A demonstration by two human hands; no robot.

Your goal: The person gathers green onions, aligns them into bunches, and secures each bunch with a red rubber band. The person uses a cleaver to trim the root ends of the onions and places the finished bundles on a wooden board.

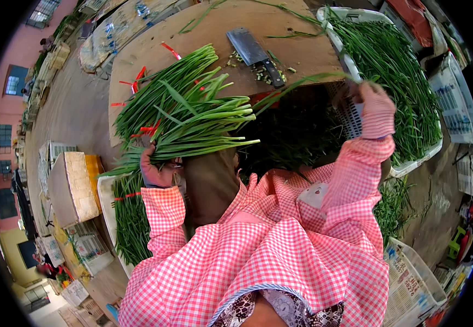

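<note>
My left hand [157, 169] is gloved and closed around the leafy end of a loose bunch of garlic chives [208, 133]. The pale cut stems of that bunch point right, above my left thigh. In a striped pink glove, my right hand [373, 106] pinches a long green blade [302, 79] that trails left, beside the white crate of loose chives [441, 145]. Further chive bunches [175, 71] lie on the wooden board [228, 24], with red ties [138, 77] near their leaves. A cleaver [246, 47] rests flat among chopped stem bits, handle towards me.
Below the board's front edge, a dark space holds heaped green scraps [289, 126]. At my left stands a white crate [107, 192] with tied chives. A foam box [77, 188] is farther left; a plastic crate [412, 282] bearing writing stands at lower right.
</note>
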